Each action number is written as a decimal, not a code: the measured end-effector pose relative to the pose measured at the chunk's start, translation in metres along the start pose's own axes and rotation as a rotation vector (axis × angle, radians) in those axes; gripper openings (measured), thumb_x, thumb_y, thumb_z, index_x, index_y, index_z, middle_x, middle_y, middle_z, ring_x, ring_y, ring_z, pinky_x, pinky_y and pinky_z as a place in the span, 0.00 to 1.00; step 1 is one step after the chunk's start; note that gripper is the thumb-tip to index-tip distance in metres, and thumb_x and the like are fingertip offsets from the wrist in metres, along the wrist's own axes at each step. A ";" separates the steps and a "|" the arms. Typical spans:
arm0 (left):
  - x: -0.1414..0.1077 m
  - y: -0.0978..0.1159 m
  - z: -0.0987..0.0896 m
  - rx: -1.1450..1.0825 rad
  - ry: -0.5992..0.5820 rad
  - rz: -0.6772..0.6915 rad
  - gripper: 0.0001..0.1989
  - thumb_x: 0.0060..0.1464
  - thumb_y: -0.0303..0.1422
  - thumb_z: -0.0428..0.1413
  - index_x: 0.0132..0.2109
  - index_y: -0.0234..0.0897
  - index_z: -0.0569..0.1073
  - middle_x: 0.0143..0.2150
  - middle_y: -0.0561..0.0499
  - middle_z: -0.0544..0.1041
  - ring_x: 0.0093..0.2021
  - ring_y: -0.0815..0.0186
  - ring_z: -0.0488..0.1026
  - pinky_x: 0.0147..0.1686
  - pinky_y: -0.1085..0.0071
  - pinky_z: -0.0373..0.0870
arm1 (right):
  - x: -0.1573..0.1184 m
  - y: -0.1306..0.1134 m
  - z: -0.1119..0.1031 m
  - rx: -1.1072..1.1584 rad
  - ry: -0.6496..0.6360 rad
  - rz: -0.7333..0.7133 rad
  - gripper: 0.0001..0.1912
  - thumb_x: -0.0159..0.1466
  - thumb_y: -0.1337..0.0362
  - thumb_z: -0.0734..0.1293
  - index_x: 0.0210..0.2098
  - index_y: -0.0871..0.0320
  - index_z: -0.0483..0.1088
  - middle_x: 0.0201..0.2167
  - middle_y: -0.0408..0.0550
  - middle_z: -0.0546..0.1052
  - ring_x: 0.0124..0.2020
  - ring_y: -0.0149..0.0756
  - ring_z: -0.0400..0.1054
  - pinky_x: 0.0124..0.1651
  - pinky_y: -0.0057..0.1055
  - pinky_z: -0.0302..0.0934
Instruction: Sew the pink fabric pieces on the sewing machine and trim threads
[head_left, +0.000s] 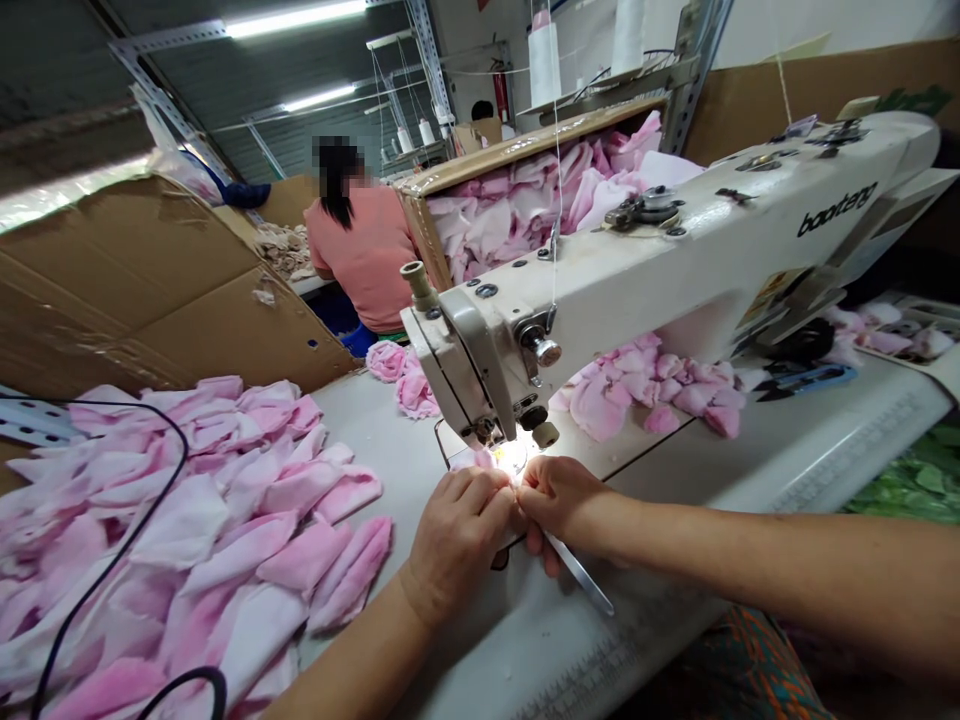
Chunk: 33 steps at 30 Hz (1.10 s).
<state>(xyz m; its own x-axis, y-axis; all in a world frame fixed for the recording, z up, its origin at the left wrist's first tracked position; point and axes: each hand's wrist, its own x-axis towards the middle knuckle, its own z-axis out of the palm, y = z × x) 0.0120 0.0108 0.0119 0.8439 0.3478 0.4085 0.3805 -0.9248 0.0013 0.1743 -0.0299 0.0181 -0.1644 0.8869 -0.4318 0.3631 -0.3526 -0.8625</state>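
A white sewing machine point(660, 250) stands on the pale table, its lamp glaring at the needle. Just below the needle, my left hand point(465, 530) has its fingers pressed together on a bit of pinkish cloth point(480, 459), mostly hidden by fingers and glare. Touching it on the right, my right hand point(566, 505) is closed in a pinch, with a slim metal tool point(581, 575) sticking out below its fingers toward the table's front edge. What the right fingertips pinch besides the tool is hidden.
Pink and white cloth pieces point(247, 530) cover the table's left side. Small pink pieces point(652, 385) lie behind the machine arm. Blue-handled snippers point(810, 380) rest at right. Behind stand a cardboard box point(435, 240) of pink cloth and a person in a salmon shirt point(364, 255). A black cable point(120, 560) crosses the left.
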 end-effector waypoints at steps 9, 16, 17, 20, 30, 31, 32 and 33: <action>-0.009 -0.005 0.005 -0.071 -0.002 -0.002 0.08 0.63 0.24 0.48 0.46 0.34 0.71 0.40 0.46 0.76 0.41 0.61 0.72 0.44 0.63 0.73 | -0.002 0.003 -0.044 -0.358 0.013 -0.099 0.10 0.60 0.68 0.63 0.23 0.56 0.63 0.21 0.47 0.74 0.22 0.36 0.70 0.25 0.28 0.56; -0.007 -0.001 0.003 -0.072 0.011 -0.033 0.10 0.63 0.24 0.48 0.49 0.35 0.70 0.41 0.46 0.77 0.42 0.63 0.73 0.46 0.64 0.73 | 0.000 0.021 -0.065 -0.770 0.210 -0.407 0.08 0.61 0.68 0.66 0.24 0.55 0.68 0.28 0.49 0.75 0.32 0.39 0.69 0.31 0.30 0.56; -0.007 -0.001 0.003 -0.070 0.015 -0.031 0.11 0.63 0.23 0.47 0.49 0.35 0.70 0.41 0.46 0.77 0.42 0.63 0.73 0.46 0.64 0.73 | 0.002 0.024 -0.064 -0.806 0.210 -0.435 0.08 0.61 0.68 0.65 0.25 0.55 0.70 0.28 0.49 0.75 0.32 0.39 0.69 0.31 0.30 0.56; -0.006 0.000 0.002 -0.065 0.043 -0.018 0.10 0.63 0.23 0.48 0.48 0.33 0.71 0.42 0.45 0.77 0.43 0.63 0.73 0.46 0.65 0.73 | 0.003 0.027 -0.060 -0.892 0.210 -0.508 0.08 0.63 0.71 0.64 0.29 0.56 0.73 0.29 0.48 0.76 0.34 0.39 0.70 0.31 0.30 0.57; -0.007 -0.001 0.002 -0.084 0.012 -0.029 0.11 0.64 0.22 0.48 0.50 0.29 0.71 0.42 0.44 0.76 0.43 0.63 0.71 0.47 0.66 0.70 | 0.002 0.033 -0.063 -0.905 0.242 -0.617 0.10 0.63 0.71 0.66 0.25 0.60 0.71 0.28 0.46 0.75 0.33 0.38 0.71 0.31 0.31 0.59; -0.007 0.000 0.003 -0.084 0.016 -0.032 0.11 0.64 0.22 0.48 0.50 0.30 0.71 0.43 0.44 0.76 0.43 0.63 0.71 0.47 0.66 0.70 | 0.002 0.034 -0.063 -0.900 0.248 -0.635 0.10 0.63 0.72 0.66 0.24 0.60 0.71 0.27 0.46 0.75 0.32 0.38 0.71 0.31 0.31 0.59; -0.007 0.000 0.003 -0.084 0.017 -0.036 0.11 0.64 0.22 0.48 0.51 0.30 0.71 0.43 0.44 0.76 0.44 0.63 0.71 0.48 0.66 0.70 | 0.002 0.035 -0.063 -0.895 0.251 -0.649 0.10 0.62 0.72 0.66 0.24 0.60 0.71 0.27 0.46 0.75 0.32 0.38 0.71 0.31 0.31 0.59; -0.008 0.000 0.004 -0.084 0.015 -0.039 0.11 0.64 0.22 0.48 0.51 0.30 0.71 0.43 0.45 0.76 0.44 0.63 0.71 0.48 0.66 0.70 | 0.003 0.035 -0.063 -0.893 0.250 -0.657 0.10 0.62 0.72 0.66 0.24 0.59 0.71 0.27 0.45 0.75 0.32 0.38 0.71 0.31 0.31 0.59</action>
<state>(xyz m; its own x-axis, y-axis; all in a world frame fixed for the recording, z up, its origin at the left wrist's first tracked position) 0.0069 0.0088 0.0050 0.8230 0.3815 0.4207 0.3791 -0.9206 0.0932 0.2440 -0.0212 0.0036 -0.4130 0.8917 0.1854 0.8143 0.4527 -0.3632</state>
